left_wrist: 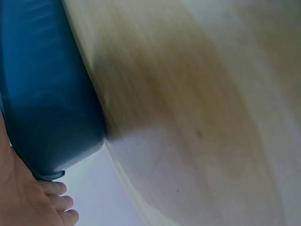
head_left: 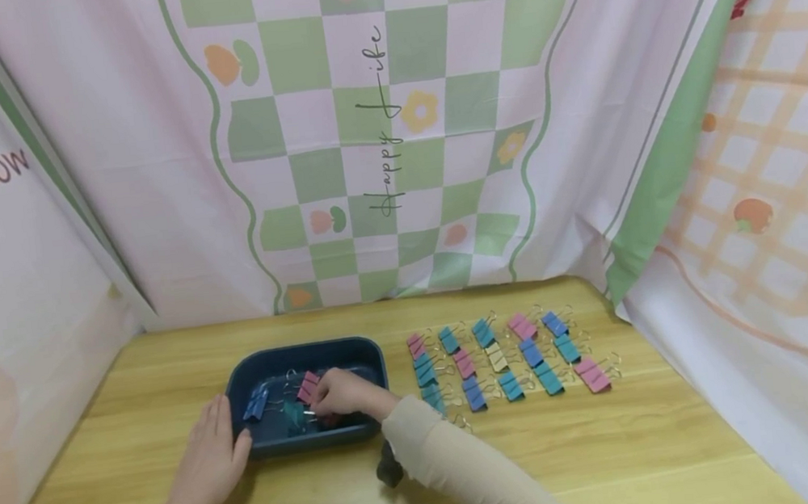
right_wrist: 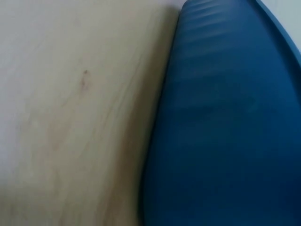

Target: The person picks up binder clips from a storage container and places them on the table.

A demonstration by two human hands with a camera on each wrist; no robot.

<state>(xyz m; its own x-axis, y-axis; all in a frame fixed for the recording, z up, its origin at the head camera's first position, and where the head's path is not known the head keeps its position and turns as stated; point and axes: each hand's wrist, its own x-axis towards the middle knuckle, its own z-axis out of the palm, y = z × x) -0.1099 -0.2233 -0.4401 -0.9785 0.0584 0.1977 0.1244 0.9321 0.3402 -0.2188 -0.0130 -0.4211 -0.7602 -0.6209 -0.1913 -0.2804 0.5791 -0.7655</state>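
Note:
A dark blue tray (head_left: 313, 441) stands on the table and holds several binder clips. My left hand (head_left: 208, 457) rests against its left side, fingers straight along the rim and thumb at the front corner. The left wrist view shows the fingers of that hand (left_wrist: 28, 202) by the tray's rim. My right hand (head_left: 344, 391) reaches into the tray with bent fingers. Its fingertips are right at a teal binder clip (head_left: 294, 415) and below a pink binder clip (head_left: 308, 388); I cannot tell whether they pinch one. A blue binder clip (head_left: 255, 404) lies at the tray's left.
Right of the tray, several binder clips lie in rows on the wooden table (head_left: 554, 448), among them a yellow clip (head_left: 496, 356) and a pink clip (head_left: 593, 374). A small black object (head_left: 389, 466) shows below the right wrist. Printed curtains (head_left: 393, 139) hang behind the table.

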